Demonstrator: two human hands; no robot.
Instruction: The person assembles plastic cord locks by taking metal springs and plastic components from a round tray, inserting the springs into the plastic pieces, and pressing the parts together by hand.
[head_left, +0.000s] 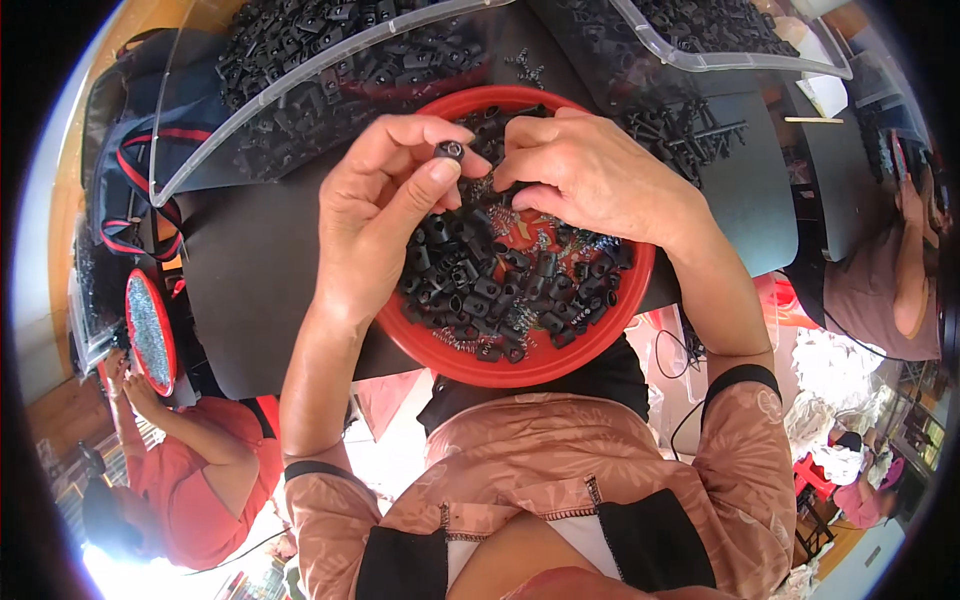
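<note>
My left hand is raised over the near-left side of a round red tray. Between its thumb and fingers I pinch a small black plastic cord-lock part, its round end facing up. Beside it, my right hand hangs over the tray's far side with the fingers curled together; what lies in their grip is hidden, though something dark shows just under the fingertips. Loose black barrel-shaped parts heap up in the tray's near half. Tiny metal springs are scattered among them over the red bottom.
Clear plastic bins full of black parts stand beyond the tray, at far left and far right. More black pieces lie on the dark table. A co-worker sits at left by a red tray of springs; another person is at right.
</note>
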